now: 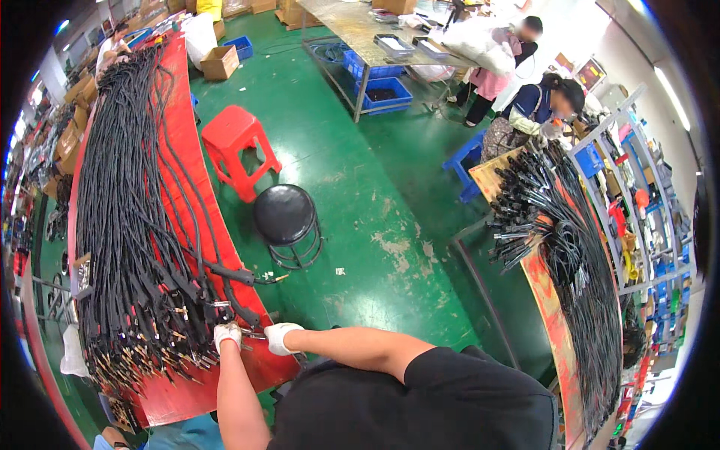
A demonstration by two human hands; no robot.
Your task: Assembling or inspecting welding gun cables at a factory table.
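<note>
Head view: white-gloved left hand (227, 334) and right hand (280, 339) close together at near right edge of red tabletop (178, 405). Fingers look curled; can't tell whether either grips. Thin metal cable end (253, 334) between them. Black cables (124, 195) run lengthwise on tabletop, brass-colored tips bunched at near end, left of the hands. One black handle (231, 274) sticks out past right edge, beyond hands. Red stool (234, 146), round black stool (285, 215) on green floor (360, 277).

left hand (227, 335), right hand (281, 339): grip unclear | left forearm (240, 397): cut off below
</note>
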